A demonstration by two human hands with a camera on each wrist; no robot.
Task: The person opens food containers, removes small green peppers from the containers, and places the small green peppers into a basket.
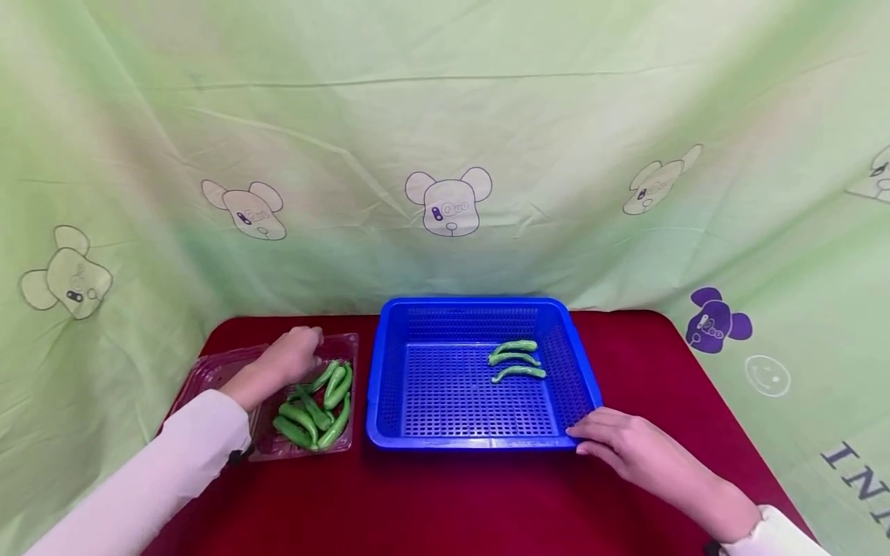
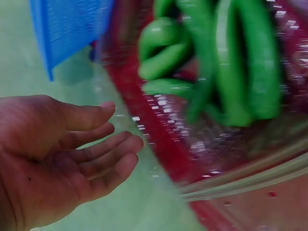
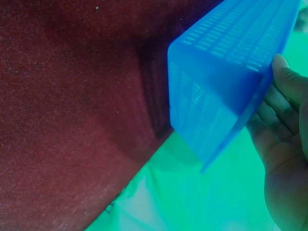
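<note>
A clear plastic tray point(image 1: 306, 452) at the table's left holds several green peppers point(image 1: 316, 405). My left hand point(image 1: 288, 359) hovers over the tray's far end. In the left wrist view this left hand point(image 2: 72, 149) holds nothing, its fingers relaxed, beside the blurred peppers point(image 2: 216, 62) and the tray rim point(image 2: 240, 185). A blue perforated basket point(image 1: 473, 305) stands in the middle with three green peppers point(image 1: 518, 361) lying inside at the right. My right hand point(image 1: 629, 448) rests with straight fingers against the basket's near right corner. The right wrist view shows this right hand point(image 3: 284, 144) touching the basket wall point(image 3: 216, 72).
A dark red cloth covers the table point(image 1: 452, 502). A pale green sheet with bear prints point(image 1: 448, 205) hangs close behind and drapes past both sides. The tray's clear lid point(image 1: 208, 371) lies folded out to the left, by the table's edge.
</note>
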